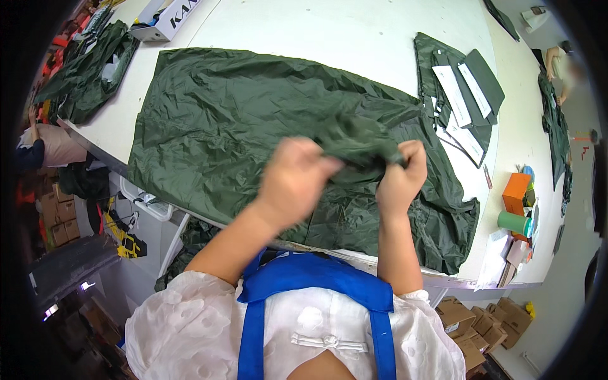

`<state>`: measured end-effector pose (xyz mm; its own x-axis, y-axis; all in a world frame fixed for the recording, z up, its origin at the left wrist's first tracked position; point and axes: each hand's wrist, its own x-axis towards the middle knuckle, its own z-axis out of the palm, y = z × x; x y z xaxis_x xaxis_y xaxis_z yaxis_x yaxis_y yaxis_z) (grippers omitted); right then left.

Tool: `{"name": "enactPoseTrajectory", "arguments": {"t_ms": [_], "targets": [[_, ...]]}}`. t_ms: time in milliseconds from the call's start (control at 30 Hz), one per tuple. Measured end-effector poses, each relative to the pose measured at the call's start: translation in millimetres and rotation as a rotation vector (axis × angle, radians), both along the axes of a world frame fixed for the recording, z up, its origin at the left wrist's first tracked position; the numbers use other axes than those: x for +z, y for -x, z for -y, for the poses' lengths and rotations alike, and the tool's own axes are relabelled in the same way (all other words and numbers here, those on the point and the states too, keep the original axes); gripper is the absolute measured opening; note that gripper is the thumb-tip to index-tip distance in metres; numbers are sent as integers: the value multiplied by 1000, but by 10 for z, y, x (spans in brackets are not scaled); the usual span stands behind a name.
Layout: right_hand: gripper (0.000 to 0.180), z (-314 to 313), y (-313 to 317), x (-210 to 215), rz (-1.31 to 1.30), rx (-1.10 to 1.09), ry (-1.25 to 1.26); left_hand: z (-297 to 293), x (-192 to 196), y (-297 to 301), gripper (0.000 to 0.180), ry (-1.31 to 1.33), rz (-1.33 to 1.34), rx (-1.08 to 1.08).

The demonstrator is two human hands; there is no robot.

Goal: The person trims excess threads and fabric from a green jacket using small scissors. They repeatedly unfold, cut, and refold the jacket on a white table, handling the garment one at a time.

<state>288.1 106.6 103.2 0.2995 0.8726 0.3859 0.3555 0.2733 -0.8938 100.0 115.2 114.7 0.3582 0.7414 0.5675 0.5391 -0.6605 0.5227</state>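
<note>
A large dark green piece of thin, crinkled fabric (215,120) lies spread over the white table in front of me. Part of it is lifted and bunched between my hands, blurred by motion. My left hand (294,174) has its fingers closed on the left end of that bunch, though it is smeared too. At the other end, my right hand (402,177) is in a fist around the green fabric, thumb on top. Folds between the hands hide the exact edge being held.
Green folded pieces with white papers (453,95) lie at the right. Beyond stand an orange box (515,192) and a green cylinder (514,223). A white open box (168,22) and more green fabric (95,82) are at the far left. Cardboard boxes (475,329) sit below the table.
</note>
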Motion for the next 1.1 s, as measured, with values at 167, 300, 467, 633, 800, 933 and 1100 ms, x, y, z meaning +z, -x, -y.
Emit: {"name": "enactPoseTrajectory", "arguments": {"t_ms": [167,300,467,633,800,933,1100], "targets": [[49,-104,-112,-262,411,375,185,-722,-356,718,42,407,-336,495],[61,-107,-1351,-1294,1065,-218,750,-1304,-781,1341,44,825,19,418],[34,-459,-1747,-1233,814,-198,612,-1535,-1407,1766,34,641,66,601],[43,-1162,-1644,-1108,1018,110,350,-867,-1218,1263,38,573,596,678],[15,-1415,-1769,-999,1229,197,286,-776,-1337,1408,26,447,211,644],[19,-1626,-2365,-1058,755,-14,344,-1174,-841,1567,30,407,158,286],[24,-1802,-2083,-1662,1312,-261,420,-1931,-1067,1733,49,512,-508,265]]}}
